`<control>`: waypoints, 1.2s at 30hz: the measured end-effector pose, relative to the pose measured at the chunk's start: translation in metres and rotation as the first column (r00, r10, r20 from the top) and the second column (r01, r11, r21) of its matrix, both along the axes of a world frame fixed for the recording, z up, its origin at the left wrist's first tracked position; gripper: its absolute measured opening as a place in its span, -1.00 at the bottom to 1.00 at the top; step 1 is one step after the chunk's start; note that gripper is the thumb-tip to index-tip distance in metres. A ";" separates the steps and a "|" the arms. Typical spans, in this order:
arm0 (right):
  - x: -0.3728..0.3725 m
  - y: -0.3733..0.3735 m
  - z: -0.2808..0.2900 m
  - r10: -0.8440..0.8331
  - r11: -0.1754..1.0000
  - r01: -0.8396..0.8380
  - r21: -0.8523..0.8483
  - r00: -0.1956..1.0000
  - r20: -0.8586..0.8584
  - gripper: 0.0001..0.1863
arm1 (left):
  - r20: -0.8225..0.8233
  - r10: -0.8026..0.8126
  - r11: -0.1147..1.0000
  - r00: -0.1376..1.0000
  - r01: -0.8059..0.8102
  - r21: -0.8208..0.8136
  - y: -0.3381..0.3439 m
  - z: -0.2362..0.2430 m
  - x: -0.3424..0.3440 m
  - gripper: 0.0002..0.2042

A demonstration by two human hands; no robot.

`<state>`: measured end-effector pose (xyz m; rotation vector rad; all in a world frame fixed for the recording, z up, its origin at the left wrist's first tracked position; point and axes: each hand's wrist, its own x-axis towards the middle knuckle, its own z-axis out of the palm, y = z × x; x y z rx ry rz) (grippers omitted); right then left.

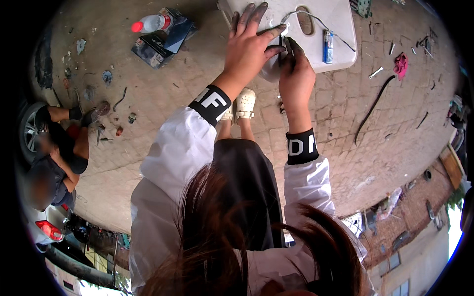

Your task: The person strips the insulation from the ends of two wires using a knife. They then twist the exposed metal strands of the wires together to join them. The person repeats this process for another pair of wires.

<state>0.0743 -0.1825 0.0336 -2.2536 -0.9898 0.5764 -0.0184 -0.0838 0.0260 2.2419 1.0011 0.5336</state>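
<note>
Fingers, right hand (pixel 297 74): closed together, apparently pinching a slim dark piece (pixel 281 45), kind unclear.
Slim dark piece: over the near part of the stool; long axis roughly away from the body; between the hands, just left of the right fingertips.
Left hand (pixel 247 49): outer fingers spread over the stool; index and thumb reach right to the piece; pinching or merely steadying, cannot tell.
Nearer hand: both adjoin it; right seems the firmer hold.
White plastic stool (pixel 340 15): near edge just below the right fingers; oval slot right of the work.
Thin grey cable (pixel 318 18): arcs above the slot, down to the right edge.
Blue-and-silver tube (pixel 328 47): lies right of the right hand, limiting sideways room.
Dark printed box (pixel 153 52): on the paving, left, well apart.
</note>
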 end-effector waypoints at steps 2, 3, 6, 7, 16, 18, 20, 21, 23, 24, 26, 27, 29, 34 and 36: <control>0.000 -0.001 -0.001 0.013 1.000 -0.013 -0.003 0.999 0.037 -0.59 | -0.004 -0.026 1.000 1.000 0.026 -0.002 0.002 0.001 -0.002 -0.49; 0.000 -0.002 -0.001 0.016 1.000 -0.016 -0.010 0.999 0.041 -0.59 | -0.004 -0.034 0.999 0.999 0.034 -0.010 0.002 0.002 -0.003 -0.48; 0.002 -0.003 -0.004 0.026 1.000 -0.026 -0.001 0.999 0.048 -0.58 | -0.008 -0.050 0.999 0.999 0.050 -0.021 0.003 0.004 -0.004 -0.45; 0.002 -0.003 -0.006 0.032 0.999 -0.032 0.004 0.998 0.050 -0.58 | -0.010 -0.053 0.998 0.999 0.052 -0.024 0.003 0.004 -0.004 -0.44; 0.002 -0.003 -0.004 0.049 0.999 -0.050 0.004 0.997 0.063 -0.57 | -0.034 -0.071 0.997 0.997 0.070 -0.037 0.004 0.005 -0.005 -0.42; 0.002 -0.003 -0.004 0.059 0.998 -0.059 -0.010 0.996 0.073 -0.58 | -0.034 -0.072 0.997 0.997 0.071 -0.030 0.004 0.005 -0.005 -0.42; 0.003 -0.004 -0.004 0.064 0.998 -0.062 -0.031 0.996 0.068 -0.59 | -0.033 -0.073 0.997 0.997 0.073 -0.021 0.004 0.005 -0.006 -0.41; 0.003 -0.005 -0.004 0.063 0.997 -0.061 -0.046 0.996 0.058 -0.60 | -0.031 -0.075 0.997 0.997 0.074 -0.017 0.004 0.004 -0.006 -0.41; 0.003 -0.005 -0.004 0.056 0.998 -0.054 -0.044 0.997 0.047 -0.61 | -0.030 -0.080 0.997 0.996 0.080 -0.012 0.004 0.003 -0.006 -0.40; 0.002 -0.004 -0.005 0.050 0.998 -0.048 -0.026 0.998 0.045 -0.61 | -0.029 -0.084 0.996 0.996 0.083 -0.011 0.004 0.003 -0.006 -0.39; 0.001 -0.004 -0.004 0.043 0.999 -0.042 -0.022 0.998 0.050 -0.60 | -0.033 -0.093 0.996 0.995 0.092 -0.021 0.005 0.004 -0.007 -0.38; 0.001 -0.004 -0.003 0.042 0.999 -0.040 -0.035 0.997 0.058 -0.60 | -0.036 -0.099 0.995 0.994 0.098 -0.031 0.005 0.005 -0.007 -0.38; 0.001 -0.003 -0.003 0.042 0.998 -0.039 -0.041 0.997 0.061 -0.60 | -0.045 -0.106 0.994 0.993 0.104 -0.046 0.006 0.006 -0.007 -0.37; -0.001 -0.004 -0.005 0.030 1.000 -0.030 0.003 0.998 0.049 -0.61 | -0.053 -0.112 0.992 0.992 0.109 -0.060 0.007 0.010 -0.008 -0.35; 0.000 -0.004 -0.008 0.043 0.999 -0.045 0.031 0.997 0.063 -0.59 | -0.047 -0.114 0.991 0.992 0.110 -0.070 0.007 0.010 -0.009 -0.35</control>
